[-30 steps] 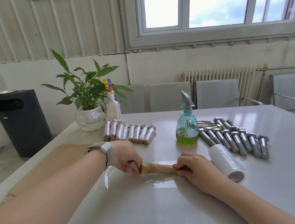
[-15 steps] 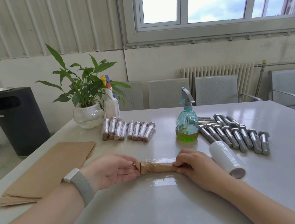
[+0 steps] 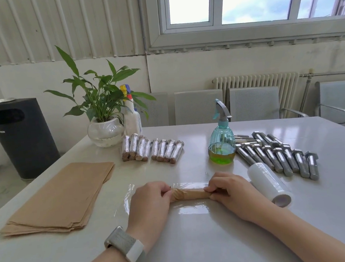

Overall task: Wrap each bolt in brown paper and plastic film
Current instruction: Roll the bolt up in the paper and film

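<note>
The table (image 3: 197, 242) is a pale, glossy slab that throws back the window light in white patches. At its near middle lies a paper-wrapped bolt (image 3: 190, 194), crosswise, on a sheet of clear plastic film (image 3: 129, 198) spread flat on the surface. The left hand (image 3: 149, 203) grips its left end with curled fingers, and the right hand (image 3: 232, 192) pinches the right end; a watch with a grey band (image 3: 125, 245) sits on the left wrist. Just beside the right hand rests a white roll of film (image 3: 268, 182), lying on its side with its open core toward me.

To the left is a stack of brown paper sheets (image 3: 59, 196), reaching close to the table's edge. Farther back, a row of wrapped bolts (image 3: 151, 149) lies side by side, shiny under their film. To the right, bare steel bolts (image 3: 276, 155) are laid in a loose rank, and a teal spray bottle (image 3: 222, 141) with greenish liquid at its bottom stands between the two groups. A potted plant (image 3: 102, 113) in a round white pot stands at the far left corner, with a white spray bottle (image 3: 132, 117) just beside it.

Beyond the table, grey chairs (image 3: 198, 107) line the wall under a white radiator (image 3: 256, 83). A window (image 3: 250, 6) above shows cloudy sky. A dark bin (image 3: 21, 138) stands on the floor at the left, against the ribbed wall.
</note>
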The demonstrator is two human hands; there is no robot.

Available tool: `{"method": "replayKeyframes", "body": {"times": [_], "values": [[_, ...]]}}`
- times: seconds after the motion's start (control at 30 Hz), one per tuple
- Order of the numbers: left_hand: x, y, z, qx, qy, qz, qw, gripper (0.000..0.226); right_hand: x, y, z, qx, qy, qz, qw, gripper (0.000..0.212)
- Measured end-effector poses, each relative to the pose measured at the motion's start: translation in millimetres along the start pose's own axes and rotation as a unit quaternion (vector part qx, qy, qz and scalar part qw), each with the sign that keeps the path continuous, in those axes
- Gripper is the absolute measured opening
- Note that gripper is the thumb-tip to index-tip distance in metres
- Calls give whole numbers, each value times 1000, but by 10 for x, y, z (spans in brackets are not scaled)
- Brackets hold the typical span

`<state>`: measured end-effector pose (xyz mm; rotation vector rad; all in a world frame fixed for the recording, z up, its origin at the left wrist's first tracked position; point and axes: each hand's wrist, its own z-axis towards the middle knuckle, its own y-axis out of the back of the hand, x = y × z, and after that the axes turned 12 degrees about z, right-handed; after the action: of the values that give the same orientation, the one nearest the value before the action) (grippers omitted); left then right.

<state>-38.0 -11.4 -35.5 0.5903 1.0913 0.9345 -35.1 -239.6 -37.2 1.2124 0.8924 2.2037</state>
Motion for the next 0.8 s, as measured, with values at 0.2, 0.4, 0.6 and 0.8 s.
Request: {"method": "replayKeyframes", "body": {"times": [0.2, 0.4, 0.6, 0.8], "values": [[-166, -74, -185, -14, -141, 266, 954, 32, 5, 0, 8, 3, -5, 0, 1000, 9], [-63, -127, -159, -111, -298, 383, 867, 20, 7, -1, -5, 1, -5, -3, 1000, 9], [11, 141, 80, 152, -107, 102, 977, 29, 23, -4, -17, -2, -9, -2, 1000, 8], [421, 392, 441, 162, 148, -234, 947, 24, 15, -23, -24, -10, -16, 1, 1000, 7]]}}
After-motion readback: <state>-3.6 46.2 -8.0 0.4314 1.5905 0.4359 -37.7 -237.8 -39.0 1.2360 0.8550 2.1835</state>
